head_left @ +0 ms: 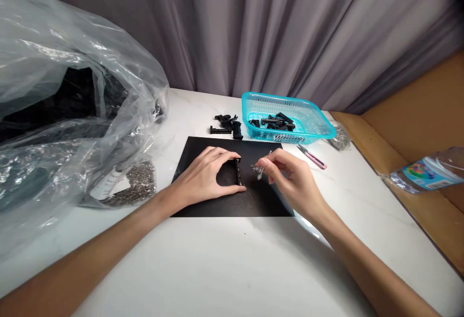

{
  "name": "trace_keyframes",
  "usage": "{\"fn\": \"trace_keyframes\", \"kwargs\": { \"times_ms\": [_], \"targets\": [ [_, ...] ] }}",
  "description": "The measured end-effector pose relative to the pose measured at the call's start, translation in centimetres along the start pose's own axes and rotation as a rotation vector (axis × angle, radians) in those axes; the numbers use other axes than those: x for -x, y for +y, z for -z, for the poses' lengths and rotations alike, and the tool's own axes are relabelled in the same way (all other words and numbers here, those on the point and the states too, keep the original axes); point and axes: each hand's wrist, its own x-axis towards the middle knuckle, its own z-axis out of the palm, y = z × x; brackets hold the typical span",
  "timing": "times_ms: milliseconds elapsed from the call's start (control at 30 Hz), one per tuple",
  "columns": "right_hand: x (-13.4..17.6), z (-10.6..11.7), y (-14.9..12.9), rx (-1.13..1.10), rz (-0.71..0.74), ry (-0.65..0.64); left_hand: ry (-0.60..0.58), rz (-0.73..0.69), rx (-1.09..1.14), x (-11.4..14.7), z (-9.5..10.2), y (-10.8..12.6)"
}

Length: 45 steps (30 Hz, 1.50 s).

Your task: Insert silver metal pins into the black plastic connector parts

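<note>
My left hand [208,174] grips a narrow black plastic part [238,172] by its two ends, between thumb and fingers, over a black mat [203,208]. To the right, my right hand [290,174] pinches a thin, light-coloured stick [260,174] with a whitish tip, its exact kind unclear. Beside those fingertips lies a small heap of shiny metal pieces [255,167] on the mat. A gap separates the stick from the black part.
Behind the mat are loose black parts [226,123] and a blue basket [326,126] holding more. Pink-handled snips [312,156] lie at right, near a cardboard box [424,94] and a labelled plastic package [427,172]. At left are a large clear bag [119,51] and a bag of metal pieces [139,184].
</note>
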Motion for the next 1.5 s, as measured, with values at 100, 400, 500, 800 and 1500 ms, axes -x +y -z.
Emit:
{"fn": "trace_keyframes", "kwargs": {
  "times_ms": [100, 400, 500, 800, 1500],
  "targets": [
    [0.3, -0.7, 0.5, -0.266, -0.089, -0.098, 0.006, -0.005, 0.005, -0.1, 0.2, 0.0],
    [0.6, -2.1, 1.5, -0.369, -0.035, -0.074, -0.007, 0.068, 0.057, -0.3, 0.3, -0.1],
    [0.6, -2.3, 1.6, -0.350, -0.031, -0.091, -0.003, 0.068, 0.054, -0.3, 0.2, -0.1],
    [1.0, -2.6, 1.8, -0.330, -0.015, -0.106, 0.027, 0.012, 0.054, -0.4, -0.1, -0.2],
    [1.2, -3.4, 2.0, -0.399, -0.042, -0.104, 0.029, 0.015, 0.053, -0.2, -0.4, -0.3]
  ]
}}
